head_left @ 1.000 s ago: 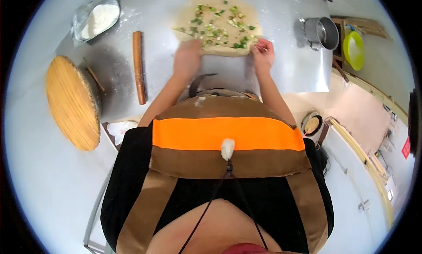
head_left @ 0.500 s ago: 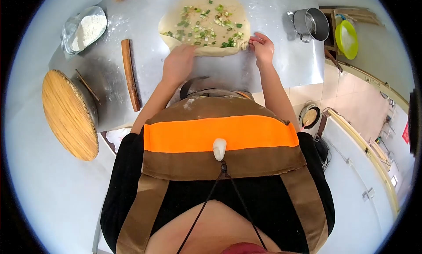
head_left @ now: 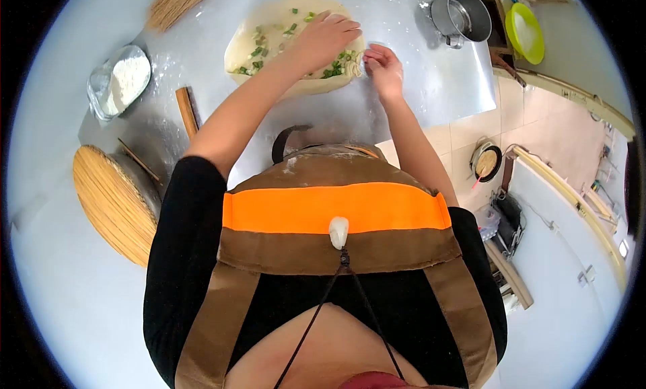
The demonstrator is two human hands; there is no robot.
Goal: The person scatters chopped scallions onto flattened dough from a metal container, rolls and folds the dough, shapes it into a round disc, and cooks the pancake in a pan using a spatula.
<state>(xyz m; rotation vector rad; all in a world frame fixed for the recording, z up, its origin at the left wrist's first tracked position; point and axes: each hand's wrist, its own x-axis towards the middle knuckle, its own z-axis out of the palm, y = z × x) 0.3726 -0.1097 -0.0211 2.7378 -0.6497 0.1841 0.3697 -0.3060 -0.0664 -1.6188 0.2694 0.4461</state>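
A thin round sheet of dough (head_left: 241,51) strewn with chopped green onion lies on the metal table, its near edge folded over. My left hand (head_left: 326,41) reaches across it, fingers stretched towards its upper right edge and nothing visible in them; the hand and forearm hide part of the dough and onion. Just beyond the gathered right end of the fold, my right hand (head_left: 383,67) is held with loosely bent fingers, a small gap between it and the dough.
On the left are a bag of flour (head_left: 126,83), a wooden rolling pin (head_left: 186,112), a thin stick (head_left: 139,160), a round wooden lid (head_left: 114,204) and a straw brush (head_left: 176,6). A metal pot (head_left: 461,16) and a green bowl (head_left: 525,32) stand to the right.
My left hand has left the folded near edge and moved up and right over the dough. My right hand stays by the right end. The view has shifted, showing more of the brush.
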